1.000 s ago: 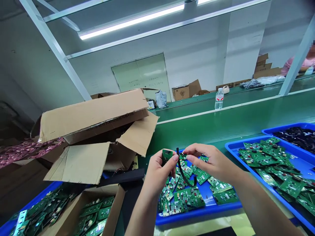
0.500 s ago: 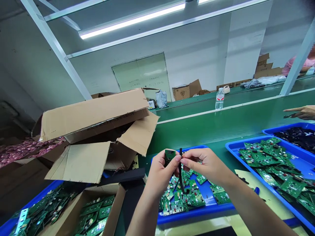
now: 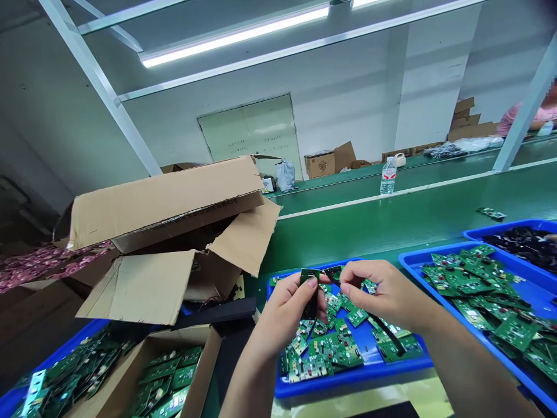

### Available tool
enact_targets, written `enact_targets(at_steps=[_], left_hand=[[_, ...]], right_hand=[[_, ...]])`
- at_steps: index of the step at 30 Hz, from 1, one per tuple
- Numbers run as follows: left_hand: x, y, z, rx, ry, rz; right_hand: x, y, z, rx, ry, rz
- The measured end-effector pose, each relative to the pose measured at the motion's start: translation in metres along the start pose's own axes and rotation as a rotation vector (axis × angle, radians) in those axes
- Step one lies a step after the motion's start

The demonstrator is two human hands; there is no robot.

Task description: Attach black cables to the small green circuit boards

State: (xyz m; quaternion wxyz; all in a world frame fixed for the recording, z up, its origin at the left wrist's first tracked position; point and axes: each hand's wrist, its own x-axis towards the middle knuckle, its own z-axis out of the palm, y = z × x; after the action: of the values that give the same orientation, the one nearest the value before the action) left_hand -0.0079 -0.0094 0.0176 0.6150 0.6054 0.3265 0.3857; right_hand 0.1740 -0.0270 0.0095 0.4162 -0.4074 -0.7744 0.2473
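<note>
Your left fingers [image 3: 302,295] grip a board [image 3: 308,273] above the tray [image 3: 350,378], probably to steady it, while your right fingers [image 3: 357,295] pinch a strip [image 3: 390,334] beside it.

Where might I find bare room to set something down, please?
The green bench looks bare between the water bottle and the loose circuit board farther right. The middle blue tray below the left hand and right hand is crowded with green boards, as is the small carton at lower left.
</note>
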Motion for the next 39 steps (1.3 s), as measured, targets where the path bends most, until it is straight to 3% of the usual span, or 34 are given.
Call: enact_targets(at_steps=[6,16,24,39], left_hand=[[0.0,0.005,-0.005,-0.052,0.218,0.041],[-0.007,0.002,0.009,-0.088,0.035,-0.096],[-0.007,-0.002,0.014,-0.106,-0.09,-0.069],[-0.007,-0.003,0.015,-0.074,-0.036,-0.084]], right_hand=[[-0.009,-0.005,-0.011,-0.108,0.022,-0.085],[-0.004,-0.006,0.005,-0.356,0.054,-0.294],[-0.003,0.0,0.007,-0.405,0.085,-0.32],[-0.002,-0.003,0.008,-0.397,0.103,-0.334]])
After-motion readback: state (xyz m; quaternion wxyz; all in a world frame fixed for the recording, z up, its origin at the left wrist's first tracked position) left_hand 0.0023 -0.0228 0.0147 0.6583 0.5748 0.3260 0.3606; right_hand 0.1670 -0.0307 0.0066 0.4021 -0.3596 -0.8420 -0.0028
